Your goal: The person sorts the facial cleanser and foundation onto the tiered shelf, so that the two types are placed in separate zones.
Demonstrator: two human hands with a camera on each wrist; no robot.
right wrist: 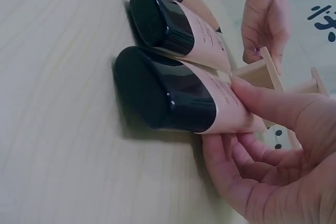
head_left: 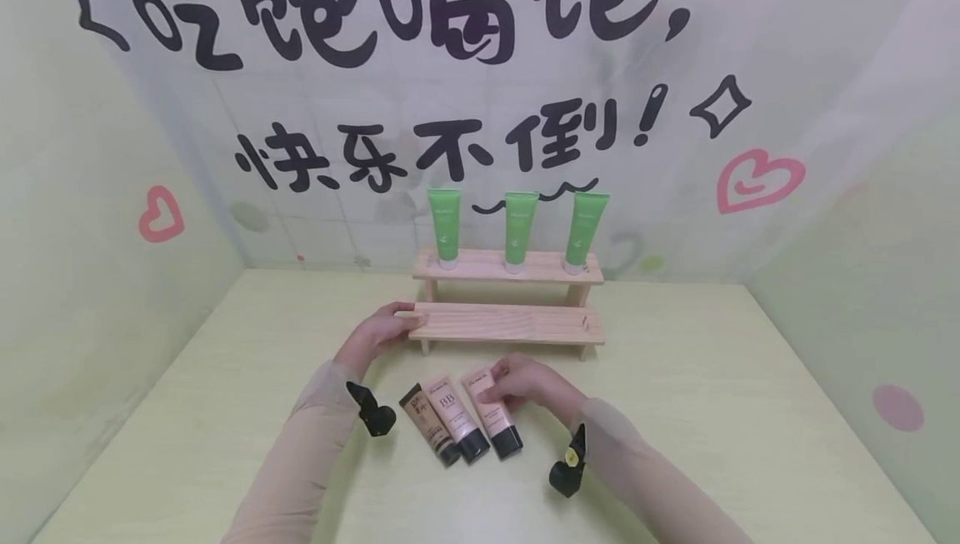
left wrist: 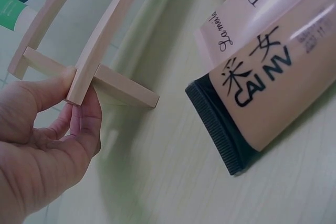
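Three beige cosmetic tubes with black caps lie side by side on the pale green table point(head_left: 675, 411). My right hand point(head_left: 517, 386) pinches the flat end of the rightmost tube point(head_left: 491, 421); in the right wrist view the thumb point(right wrist: 273, 103) lies on top of that tube point(right wrist: 184, 95) and the fingers curl beneath it. The "BB" tube point(head_left: 455, 415) and a darker tube point(head_left: 427, 426) lie untouched to its left. My left hand point(head_left: 382, 329) pinches the left end of the lower tier of the wooden shelf point(head_left: 510, 323); thumb and fingers point(left wrist: 79, 114) clasp the plank's corner point(left wrist: 84, 85).
Three green tubes point(head_left: 515, 229) stand cap-down on the shelf's upper tier point(head_left: 480, 265). Printed backdrop walls point(head_left: 480, 69) close the table at the back and on both sides. The "CAI NV" tube point(left wrist: 273, 93) lies just right of my left hand.
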